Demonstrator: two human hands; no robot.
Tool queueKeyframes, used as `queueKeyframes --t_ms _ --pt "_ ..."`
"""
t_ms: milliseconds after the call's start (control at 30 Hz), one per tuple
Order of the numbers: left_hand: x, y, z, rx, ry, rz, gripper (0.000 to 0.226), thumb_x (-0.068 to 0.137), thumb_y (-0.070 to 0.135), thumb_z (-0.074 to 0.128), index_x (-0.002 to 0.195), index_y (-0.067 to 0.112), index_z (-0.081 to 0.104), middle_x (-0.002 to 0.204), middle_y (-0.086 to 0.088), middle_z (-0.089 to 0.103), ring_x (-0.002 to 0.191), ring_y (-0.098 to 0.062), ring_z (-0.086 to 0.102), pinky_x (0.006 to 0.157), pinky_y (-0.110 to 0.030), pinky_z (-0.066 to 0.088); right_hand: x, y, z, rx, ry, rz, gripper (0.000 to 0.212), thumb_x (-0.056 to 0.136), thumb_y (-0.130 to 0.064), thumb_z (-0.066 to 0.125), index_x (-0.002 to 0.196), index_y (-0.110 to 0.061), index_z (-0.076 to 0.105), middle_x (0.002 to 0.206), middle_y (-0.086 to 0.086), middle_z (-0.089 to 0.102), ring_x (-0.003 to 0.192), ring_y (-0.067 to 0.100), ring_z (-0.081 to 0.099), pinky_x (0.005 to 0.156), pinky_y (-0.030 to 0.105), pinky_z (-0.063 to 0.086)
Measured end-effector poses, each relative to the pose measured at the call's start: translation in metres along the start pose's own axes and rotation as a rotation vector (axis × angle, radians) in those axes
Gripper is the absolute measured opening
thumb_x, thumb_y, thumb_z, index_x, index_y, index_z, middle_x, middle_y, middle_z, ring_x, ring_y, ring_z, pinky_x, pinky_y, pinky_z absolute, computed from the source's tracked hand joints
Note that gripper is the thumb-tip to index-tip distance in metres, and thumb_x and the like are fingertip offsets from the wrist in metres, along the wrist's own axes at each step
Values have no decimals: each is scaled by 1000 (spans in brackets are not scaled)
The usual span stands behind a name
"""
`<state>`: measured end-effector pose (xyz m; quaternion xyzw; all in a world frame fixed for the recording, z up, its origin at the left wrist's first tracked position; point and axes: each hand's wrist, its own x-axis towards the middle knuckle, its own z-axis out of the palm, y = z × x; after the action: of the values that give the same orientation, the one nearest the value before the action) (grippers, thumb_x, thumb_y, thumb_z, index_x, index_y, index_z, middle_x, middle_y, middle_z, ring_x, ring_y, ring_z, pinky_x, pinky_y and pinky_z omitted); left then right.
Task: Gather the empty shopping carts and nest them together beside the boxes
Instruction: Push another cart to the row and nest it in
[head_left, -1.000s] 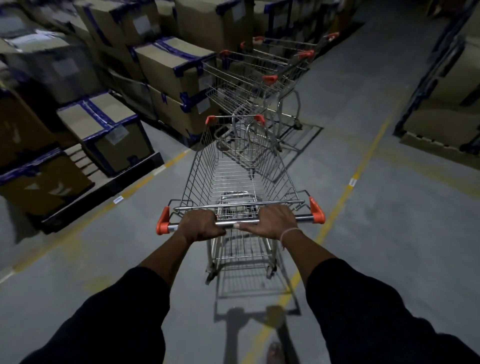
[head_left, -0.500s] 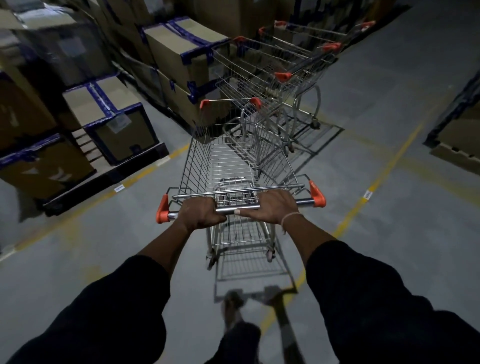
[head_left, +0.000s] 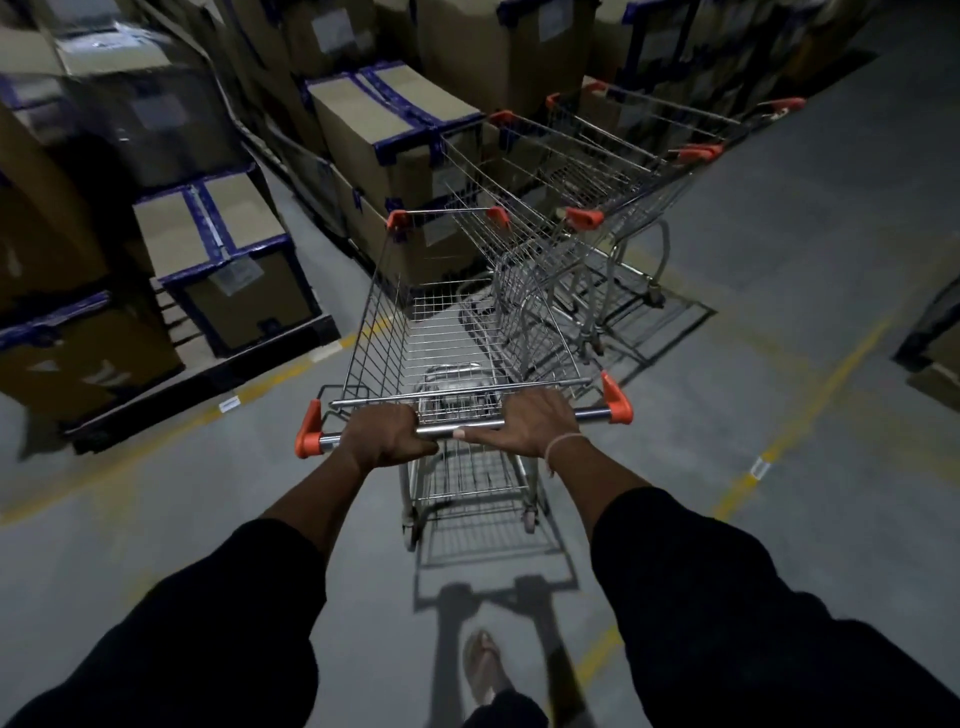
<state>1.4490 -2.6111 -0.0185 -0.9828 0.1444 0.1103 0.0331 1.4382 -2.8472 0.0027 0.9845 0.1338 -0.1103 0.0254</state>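
An empty wire shopping cart with orange corner caps stands straight in front of me. My left hand and my right hand both grip its steel handle bar, side by side near the middle. Just ahead to the right stand two more empty carts, nested one inside the other, beside stacked cardboard boxes with blue tape. The front right corner of my cart overlaps the rear of the nearer nested cart; I cannot tell whether they touch.
Taped boxes on a dark pallet line the left side. Yellow floor lines cross the grey concrete floor. Another pallet load shows at the right edge. My sandalled foot is below the cart.
The cart has rolled forward and closer to the nested carts and boxes. Both hands keep the same grip on the handle bar. My foot has stepped forward.
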Motion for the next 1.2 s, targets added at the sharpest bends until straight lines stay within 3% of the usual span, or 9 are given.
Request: queueKeyframes --t_ms 200,433,567,700,867,1000,1200 --pt "63 -6 -13 13 -4 -42 61 83 76 56 99 19 72 99 -6 74 92 -25 69 74 -32 50 66 35 -14 2 -14 -45 102 73 -104 23 83 -14 70 90 9 72 90 29 66 93 44 45" --pt "117 0 -21 -27 22 -97 63 83 76 53 97 18 72 93 -6 73 86 -26 69 74 -33 54 125 73 -27 -6 -21 -109 96 69 -106 19 66 -18 58 68 2 60 67 22 60 76 35 49" --pt "150 2 -28 -54 19 -141 62 84 77 51 93 20 72 86 -4 71 80 -24 68 72 -33 55 166 94 -31 5 14 -158 107 52 -111 1 62 -21 55 62 0 55 59 20 53 73 35 53" --pt "184 5 -34 -64 20 -194 60 83 77 51 91 21 72 86 -3 72 79 -24 68 67 -30 48 208 116 -39 19 11 -213 117 44 -111 -7 66 -20 63 67 2 65 62 20 60 73 32 52" --pt "219 10 -42 -40 37 -270 60 84 76 51 89 19 72 85 -3 72 78 -24 69 66 -30 48 253 142 -50 22 19 -297 109 41 -111 -13 63 -23 48 63 -1 51 57 19 47 69 31 48" --pt "244 14 -47 -45 22 -332 58 86 74 51 89 20 71 81 -1 68 73 -23 64 64 -29 43 284 158 -57 17 24 -344 114 40 -110 -15 64 -22 53 65 0 54 60 19 50 68 30 46" --pt "274 14 -53 -70 41 -394 55 85 73 53 83 21 68 77 -1 66 67 -21 56 62 -29 42 323 172 -64 2 8 -399 117 41 -111 -14 65 -19 56 66 2 58 63 21 59 76 34 54"
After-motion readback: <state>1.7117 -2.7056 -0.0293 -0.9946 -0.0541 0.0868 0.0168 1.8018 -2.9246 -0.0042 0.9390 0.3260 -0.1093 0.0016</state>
